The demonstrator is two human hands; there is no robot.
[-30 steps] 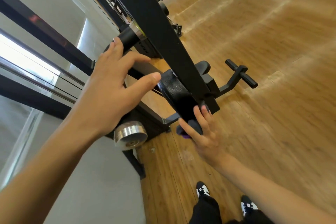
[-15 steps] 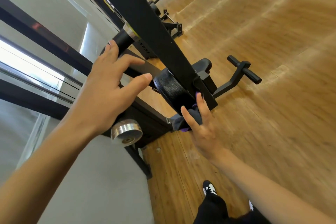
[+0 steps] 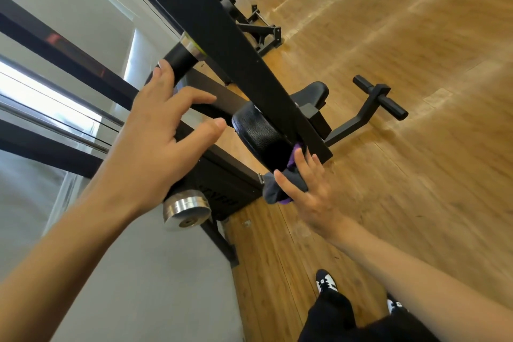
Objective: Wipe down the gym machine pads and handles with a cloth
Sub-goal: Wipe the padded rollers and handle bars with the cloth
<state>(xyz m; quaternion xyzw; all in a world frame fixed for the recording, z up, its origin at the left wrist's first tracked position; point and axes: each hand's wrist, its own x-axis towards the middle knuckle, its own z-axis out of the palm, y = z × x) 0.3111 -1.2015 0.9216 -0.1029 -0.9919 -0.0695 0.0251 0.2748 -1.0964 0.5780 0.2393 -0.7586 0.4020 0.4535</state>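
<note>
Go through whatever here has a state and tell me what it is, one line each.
Left hand: open, fingers spread, fingertips on the black grip.
Right hand: fingers straight, pressing the cloth to the round pad.
Cloth: bunched, trapped between hand and pad.
Round pad: cloth against its lower edge.
Seat pad: untouched.

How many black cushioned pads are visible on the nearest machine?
2. One round pad sits beside the slanted beam, where the right hand presses the cloth; one flatter pad lies beyond the beam. Others may be hidden behind it.
</note>
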